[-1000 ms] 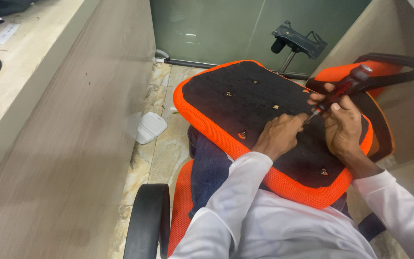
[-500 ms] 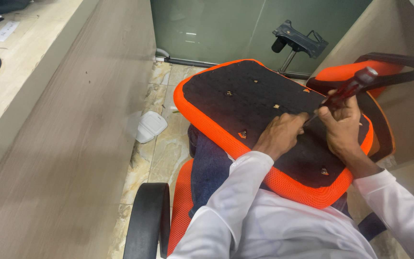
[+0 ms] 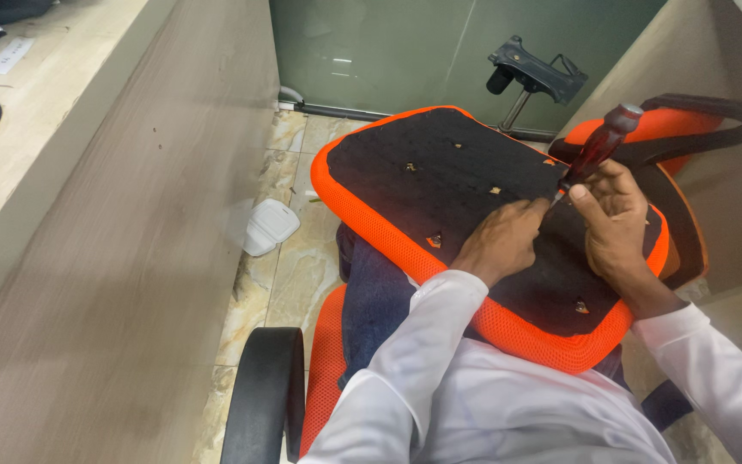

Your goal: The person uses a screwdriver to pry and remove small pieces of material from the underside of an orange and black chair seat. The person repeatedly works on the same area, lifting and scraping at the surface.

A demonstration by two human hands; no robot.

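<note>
The right hand (image 3: 616, 219) is closed around the shank of a screwdriver (image 3: 596, 150) just below its dark red handle, which leans up and away toward the seat's far right corner; the tip is hidden between the two hands, so whether it sits in a screw cannot be told. The left hand (image 3: 501, 241) lies curled on the black underside of the upturned seat cushion (image 3: 440, 185), fingertips pinched at the tool's point; if they hold a screw there, it does not show. The cushion, black fabric edged in orange mesh, rests across the person's lap, its near edge against the white sleeves.

The main risk, as I judge it, is the tip slipping sideways, since the tool stands tilted rather than square to the board; it could then jab the left fingers close beside it or tear the fabric; the cushion might also rock on the lap under a push.

Beyond the seat's far edge lies a black metal chair mechanism (image 3: 532, 73) by a green glass partition; a small white plastic piece (image 3: 268, 227) lies on the marbled floor tiles, left of the cushion; a pale wood desk panel (image 3: 130, 258) rises on the left; a black armrest (image 3: 264, 395) shows near the bottom edge.
</note>
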